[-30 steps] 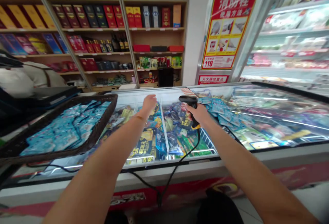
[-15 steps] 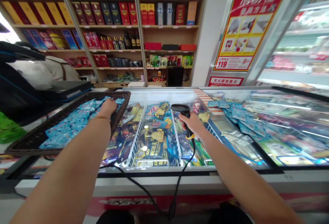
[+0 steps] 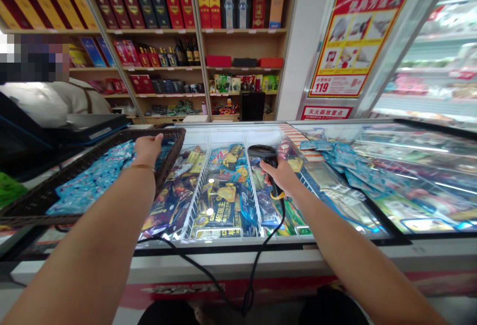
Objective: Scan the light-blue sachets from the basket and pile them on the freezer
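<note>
My left hand [image 3: 147,149] is over the right part of a dark wicker basket [image 3: 172,162], by a heap of small blue packets [image 3: 93,178]. Its fingers are curled closed, and whatever they may hold is hidden. In my right hand [image 3: 283,175] is a black barcode scanner [image 3: 263,153] with a yellow-tipped handle, held above the freezer's glass top. The scanner's black cable [image 3: 257,265] hangs in front of the freezer. More blue packets [image 3: 345,158] lie in a loose pile on the glass to the right of the scanner.
Beneath the glass, the chest freezer [image 3: 261,255] holds bagged goods split by white wire dividers [image 3: 201,186]. A person in a pale top [image 3: 55,99] is behind the dark counter equipment [image 3: 87,126] at left. Shelves of boxes [image 3: 156,32] line the back wall.
My left hand has shifted slightly left, with its thumb now raised. The right hand keeps its grip on the scanner. The whole view has tilted down a little.
</note>
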The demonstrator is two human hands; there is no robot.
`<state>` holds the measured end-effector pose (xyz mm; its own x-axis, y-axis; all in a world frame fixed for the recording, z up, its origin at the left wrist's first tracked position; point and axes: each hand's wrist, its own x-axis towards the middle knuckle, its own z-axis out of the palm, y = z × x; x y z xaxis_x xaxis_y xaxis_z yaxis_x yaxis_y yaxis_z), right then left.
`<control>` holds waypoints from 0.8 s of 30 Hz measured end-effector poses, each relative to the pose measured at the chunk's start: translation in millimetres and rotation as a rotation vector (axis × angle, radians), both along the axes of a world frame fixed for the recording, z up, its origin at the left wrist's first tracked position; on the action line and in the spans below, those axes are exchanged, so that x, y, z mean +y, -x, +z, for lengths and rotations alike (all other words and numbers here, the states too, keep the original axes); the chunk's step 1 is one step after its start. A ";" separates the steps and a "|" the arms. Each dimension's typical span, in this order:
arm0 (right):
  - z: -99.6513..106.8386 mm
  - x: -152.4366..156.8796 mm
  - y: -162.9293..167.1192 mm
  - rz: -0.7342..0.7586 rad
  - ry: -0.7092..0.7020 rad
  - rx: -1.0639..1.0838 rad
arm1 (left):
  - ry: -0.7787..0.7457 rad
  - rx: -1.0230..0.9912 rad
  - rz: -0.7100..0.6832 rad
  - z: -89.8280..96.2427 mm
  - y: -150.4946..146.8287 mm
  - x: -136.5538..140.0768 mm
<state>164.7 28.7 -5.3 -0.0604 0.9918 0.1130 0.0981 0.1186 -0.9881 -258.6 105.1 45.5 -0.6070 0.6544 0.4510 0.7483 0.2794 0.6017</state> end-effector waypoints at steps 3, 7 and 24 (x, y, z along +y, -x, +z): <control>1.5 -1.4 -0.7 0.001 -0.015 0.011 | -0.095 0.006 0.114 11.7 -7.6 -10.9; 2.0 -1.1 -2.0 0.013 -0.035 -0.006 | -0.266 0.059 0.095 32.2 -36.8 -23.5; 10.4 6.4 -9.2 -0.057 -0.031 0.042 | 0.067 0.164 -0.875 -15.3 -199.1 6.2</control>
<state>173.9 35.1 5.1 0.0013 0.9895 0.1446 0.0636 0.1443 -0.9875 -59.5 111.3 30.2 0.1908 0.8815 0.4320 0.7855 -0.4010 0.4713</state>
